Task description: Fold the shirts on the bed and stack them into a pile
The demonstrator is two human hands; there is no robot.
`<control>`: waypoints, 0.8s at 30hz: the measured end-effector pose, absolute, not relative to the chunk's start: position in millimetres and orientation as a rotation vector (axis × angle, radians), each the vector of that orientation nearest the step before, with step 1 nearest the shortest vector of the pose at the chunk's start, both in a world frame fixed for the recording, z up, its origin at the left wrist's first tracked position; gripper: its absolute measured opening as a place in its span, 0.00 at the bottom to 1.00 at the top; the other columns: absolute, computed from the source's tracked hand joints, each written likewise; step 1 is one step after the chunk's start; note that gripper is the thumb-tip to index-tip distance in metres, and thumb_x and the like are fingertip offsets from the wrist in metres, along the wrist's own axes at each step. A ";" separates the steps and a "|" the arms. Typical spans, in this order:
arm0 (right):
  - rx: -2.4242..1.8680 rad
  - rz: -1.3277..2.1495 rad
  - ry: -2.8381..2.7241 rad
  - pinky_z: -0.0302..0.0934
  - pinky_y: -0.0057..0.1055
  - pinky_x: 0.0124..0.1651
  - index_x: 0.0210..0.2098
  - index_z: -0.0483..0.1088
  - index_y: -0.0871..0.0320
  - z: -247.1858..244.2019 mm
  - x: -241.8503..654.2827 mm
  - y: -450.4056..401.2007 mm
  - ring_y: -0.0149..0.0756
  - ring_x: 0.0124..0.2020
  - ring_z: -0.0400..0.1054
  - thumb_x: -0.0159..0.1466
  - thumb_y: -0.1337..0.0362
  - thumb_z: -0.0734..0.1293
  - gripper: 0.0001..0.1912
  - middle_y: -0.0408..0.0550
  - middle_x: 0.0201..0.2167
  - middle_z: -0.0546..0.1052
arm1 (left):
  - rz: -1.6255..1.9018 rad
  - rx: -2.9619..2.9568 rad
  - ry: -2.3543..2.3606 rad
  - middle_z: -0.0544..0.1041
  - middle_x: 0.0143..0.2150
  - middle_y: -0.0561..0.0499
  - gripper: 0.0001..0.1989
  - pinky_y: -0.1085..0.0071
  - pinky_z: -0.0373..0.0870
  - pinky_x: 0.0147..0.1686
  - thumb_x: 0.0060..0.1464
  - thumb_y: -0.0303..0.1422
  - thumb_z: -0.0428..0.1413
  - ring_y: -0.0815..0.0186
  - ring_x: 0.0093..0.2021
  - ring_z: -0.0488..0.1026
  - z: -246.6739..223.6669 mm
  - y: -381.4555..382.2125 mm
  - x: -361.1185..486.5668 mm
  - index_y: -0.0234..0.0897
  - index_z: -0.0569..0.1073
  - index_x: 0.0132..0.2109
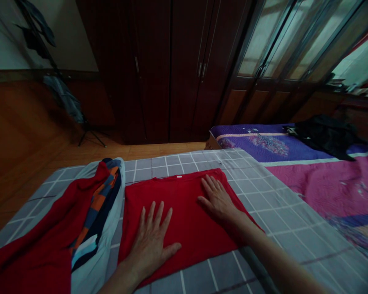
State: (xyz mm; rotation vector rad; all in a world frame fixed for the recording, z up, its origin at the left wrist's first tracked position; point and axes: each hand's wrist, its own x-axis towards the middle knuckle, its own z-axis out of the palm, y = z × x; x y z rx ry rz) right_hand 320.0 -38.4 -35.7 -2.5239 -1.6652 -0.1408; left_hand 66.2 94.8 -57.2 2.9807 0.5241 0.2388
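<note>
A folded red cloth garment [184, 200] lies flat on a grey checked bed sheet [168, 166], with a small white label [179, 176] at its far edge. My left hand [150, 241] presses palm-down on its near part, fingers spread. My right hand [216, 200] rests flat on its right side, close to the far edge. Neither hand grips the cloth. To the left of my left hand lies a heap of clothing [88, 216] in red, navy, orange and white stripes, and white fabric.
A second bed with a purple and pink quilt [297, 171] lies to the right, with a black garment [325, 136] on it. Dark wooden wardrobes [171, 69] stand ahead. A tripod stand [87, 132] with hanging cloth stands on the wooden floor at the left.
</note>
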 end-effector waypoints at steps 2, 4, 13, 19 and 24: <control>-2.350 -0.048 -1.849 0.39 0.48 0.65 0.65 0.50 0.61 -37.0 295.4 -29.7 0.48 0.67 0.36 0.65 0.44 0.55 0.37 0.57 0.66 0.48 | 0.241 2.985 0.520 0.43 0.70 0.42 0.42 0.40 0.37 0.61 0.52 0.56 0.49 0.43 0.68 0.38 -58.0 94.9 66.5 0.45 0.48 0.67; -2.261 0.010 -1.957 0.40 0.46 0.65 0.66 0.49 0.57 -36.4 287.2 -19.6 0.45 0.67 0.37 0.65 0.43 0.56 0.37 0.54 0.67 0.48 | 0.233 2.985 0.520 0.43 0.70 0.42 0.42 0.40 0.37 0.61 0.52 0.56 0.49 0.43 0.68 0.38 -57.7 95.2 66.8 0.45 0.47 0.68; -2.413 -0.070 -1.804 0.39 0.48 0.65 0.64 0.53 0.63 -26.8 325.7 3.9 0.48 0.66 0.41 0.66 0.46 0.54 0.35 0.58 0.66 0.51 | 0.241 2.993 0.515 0.43 0.70 0.43 0.42 0.41 0.37 0.61 0.52 0.57 0.48 0.43 0.68 0.38 -57.9 96.1 65.5 0.45 0.47 0.68; -2.432 -0.049 -1.738 0.39 0.47 0.64 0.64 0.52 0.65 -30.1 317.1 5.5 0.51 0.66 0.40 0.66 0.45 0.54 0.36 0.61 0.66 0.49 | 0.214 3.003 0.515 0.44 0.70 0.43 0.41 0.41 0.38 0.61 0.53 0.57 0.47 0.44 0.68 0.38 -54.1 96.0 66.4 0.45 0.46 0.68; -2.537 -0.082 -1.517 0.40 0.56 0.62 0.63 0.54 0.68 -31.2 332.1 13.2 0.59 0.65 0.40 0.66 0.47 0.55 0.36 0.67 0.65 0.50 | 0.142 3.023 0.529 0.44 0.70 0.44 0.42 0.40 0.39 0.60 0.52 0.57 0.49 0.43 0.68 0.39 -50.8 94.5 67.5 0.46 0.45 0.68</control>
